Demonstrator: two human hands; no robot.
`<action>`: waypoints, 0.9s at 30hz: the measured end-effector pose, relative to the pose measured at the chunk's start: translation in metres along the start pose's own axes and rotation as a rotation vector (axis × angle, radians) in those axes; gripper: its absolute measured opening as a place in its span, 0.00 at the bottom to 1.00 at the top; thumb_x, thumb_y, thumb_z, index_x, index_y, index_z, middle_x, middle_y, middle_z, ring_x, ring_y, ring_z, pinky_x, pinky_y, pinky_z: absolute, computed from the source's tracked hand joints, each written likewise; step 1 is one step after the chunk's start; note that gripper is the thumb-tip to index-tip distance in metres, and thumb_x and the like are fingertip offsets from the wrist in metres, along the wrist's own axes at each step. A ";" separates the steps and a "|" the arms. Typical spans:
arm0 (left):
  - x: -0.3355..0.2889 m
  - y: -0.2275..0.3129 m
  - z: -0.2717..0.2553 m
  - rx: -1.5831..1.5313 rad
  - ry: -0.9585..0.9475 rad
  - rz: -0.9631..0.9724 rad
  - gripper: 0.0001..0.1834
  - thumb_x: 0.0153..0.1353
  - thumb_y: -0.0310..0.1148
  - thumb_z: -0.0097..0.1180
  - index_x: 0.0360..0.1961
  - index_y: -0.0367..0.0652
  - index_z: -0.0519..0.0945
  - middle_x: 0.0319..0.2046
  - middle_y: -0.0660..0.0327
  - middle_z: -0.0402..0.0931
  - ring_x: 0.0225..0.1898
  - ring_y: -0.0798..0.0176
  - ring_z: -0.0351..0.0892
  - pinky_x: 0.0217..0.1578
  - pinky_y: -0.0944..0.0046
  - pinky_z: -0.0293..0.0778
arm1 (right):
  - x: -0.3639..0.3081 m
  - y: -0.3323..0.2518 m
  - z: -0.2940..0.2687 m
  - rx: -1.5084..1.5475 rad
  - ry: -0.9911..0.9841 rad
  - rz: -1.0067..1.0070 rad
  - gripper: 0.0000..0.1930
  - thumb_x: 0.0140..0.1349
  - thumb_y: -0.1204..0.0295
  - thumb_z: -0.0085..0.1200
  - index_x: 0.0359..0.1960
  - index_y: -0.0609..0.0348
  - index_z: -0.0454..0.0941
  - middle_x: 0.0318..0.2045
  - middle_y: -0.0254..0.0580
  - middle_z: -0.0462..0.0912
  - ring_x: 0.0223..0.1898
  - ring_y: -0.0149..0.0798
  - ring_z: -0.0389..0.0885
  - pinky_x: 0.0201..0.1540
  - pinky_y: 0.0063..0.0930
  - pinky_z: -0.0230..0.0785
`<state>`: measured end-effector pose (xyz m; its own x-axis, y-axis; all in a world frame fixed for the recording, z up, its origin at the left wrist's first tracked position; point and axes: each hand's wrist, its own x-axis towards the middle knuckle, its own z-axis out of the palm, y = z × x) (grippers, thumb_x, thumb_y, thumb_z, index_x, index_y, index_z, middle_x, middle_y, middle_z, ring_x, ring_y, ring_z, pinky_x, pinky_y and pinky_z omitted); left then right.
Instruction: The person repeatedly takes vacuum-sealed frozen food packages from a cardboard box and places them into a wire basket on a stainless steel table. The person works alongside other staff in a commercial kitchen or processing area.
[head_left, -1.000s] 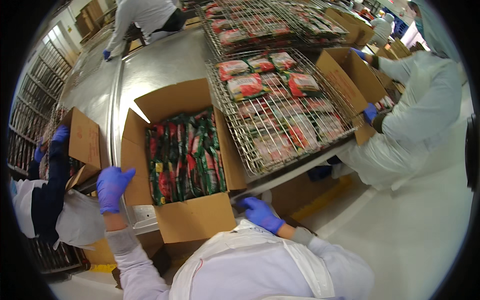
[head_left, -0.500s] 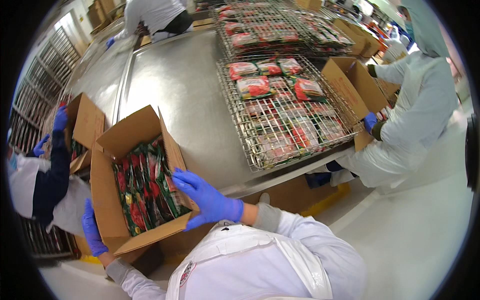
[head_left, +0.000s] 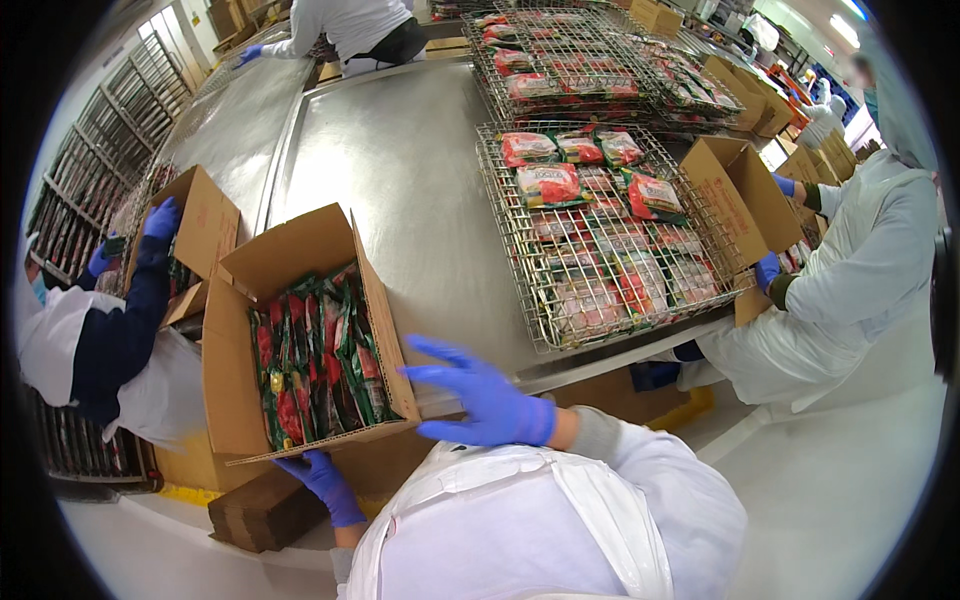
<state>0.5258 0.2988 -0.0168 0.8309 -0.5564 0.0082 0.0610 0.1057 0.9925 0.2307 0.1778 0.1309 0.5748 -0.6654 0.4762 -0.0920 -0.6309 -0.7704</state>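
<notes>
An open cardboard box [head_left: 232,385] stands at the near left of the metal table, its flaps raised or folded out. Red and green plastic packets [head_left: 315,350] are packed upright in rows inside it. My left hand [head_left: 328,488], in a blue glove, is at the box's near flap, its fingers closed at the flap's lower edge and partly hidden by it. To the right of the box, my gloved right hand [head_left: 485,400] hovers with spread fingers, holding nothing. Its fingertips are close to the box's right near corner.
Wire racks [head_left: 610,240] of similar packets lie on the metal table [head_left: 400,200], stacked farther back. A co-worker at right handles another carton [head_left: 730,195]; one at left works at a box [head_left: 205,225]. Flattened cardboard [head_left: 265,510] is stacked low near my left hand.
My right hand has come off the box's right side and opened. The left hand has shifted from the box's left side to its near flap. The view has moved a little.
</notes>
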 end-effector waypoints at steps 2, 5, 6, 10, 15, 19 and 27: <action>0.010 -0.002 0.006 0.037 -0.011 -0.014 0.34 0.66 0.34 0.52 0.69 0.47 0.51 0.66 0.55 0.54 0.62 0.58 0.60 0.60 0.58 0.62 | -0.022 -0.004 -0.046 -0.252 0.193 0.045 0.30 0.53 0.65 0.65 0.59 0.53 0.71 0.62 0.53 0.67 0.63 0.55 0.66 0.64 0.45 0.60; 0.021 -0.014 0.043 0.064 0.022 0.041 0.35 0.63 0.30 0.55 0.67 0.44 0.52 0.64 0.56 0.57 0.60 0.59 0.61 0.60 0.59 0.63 | -0.048 0.002 -0.120 -0.612 0.600 0.161 0.24 0.55 0.72 0.61 0.55 0.59 0.73 0.57 0.48 0.74 0.59 0.48 0.71 0.62 0.40 0.61; 0.024 -0.022 0.063 0.031 0.003 -0.007 0.36 0.61 0.29 0.57 0.67 0.43 0.53 0.63 0.56 0.58 0.60 0.59 0.61 0.60 0.59 0.63 | -0.055 0.006 -0.139 -0.658 0.818 0.225 0.18 0.59 0.74 0.57 0.53 0.59 0.76 0.54 0.47 0.76 0.58 0.47 0.71 0.63 0.41 0.59; 0.036 -0.049 0.179 -0.075 0.015 -0.100 0.41 0.52 0.25 0.66 0.64 0.37 0.57 0.59 0.55 0.61 0.59 0.60 0.62 0.61 0.58 0.63 | -0.133 0.056 -0.202 -0.984 0.812 0.485 0.14 0.64 0.74 0.48 0.50 0.56 0.78 0.48 0.42 0.80 0.57 0.46 0.71 0.65 0.42 0.55; 0.113 -0.048 0.337 -0.040 -0.095 0.197 0.37 0.50 0.26 0.70 0.59 0.32 0.64 0.57 0.52 0.66 0.57 0.58 0.66 0.60 0.57 0.64 | -0.139 0.085 -0.192 -1.068 0.800 0.613 0.18 0.66 0.64 0.37 0.42 0.48 0.84 0.45 0.36 0.80 0.57 0.39 0.69 0.72 0.49 0.28; 0.198 -0.067 0.455 0.073 -0.232 0.260 0.39 0.53 0.37 0.69 0.61 0.33 0.63 0.60 0.48 0.65 0.57 0.55 0.67 0.58 0.54 0.67 | -0.134 0.087 -0.190 -1.062 0.857 0.569 0.19 0.65 0.64 0.37 0.42 0.47 0.85 0.46 0.34 0.79 0.58 0.40 0.68 0.72 0.49 0.28; 0.280 -0.093 0.474 1.132 -1.184 0.271 0.30 0.63 0.50 0.52 0.59 0.40 0.72 0.49 0.48 0.77 0.48 0.47 0.75 0.50 0.51 0.71 | -0.134 0.073 -0.192 -1.025 0.719 0.710 0.19 0.67 0.60 0.37 0.49 0.46 0.81 0.52 0.38 0.76 0.61 0.42 0.65 0.72 0.49 0.31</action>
<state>0.4909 -0.2576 -0.0493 -0.1354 -0.9562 -0.2594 -0.8522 -0.0212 0.5229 -0.0088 0.1448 0.0923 -0.3383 -0.8134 0.4732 -0.8910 0.1151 -0.4392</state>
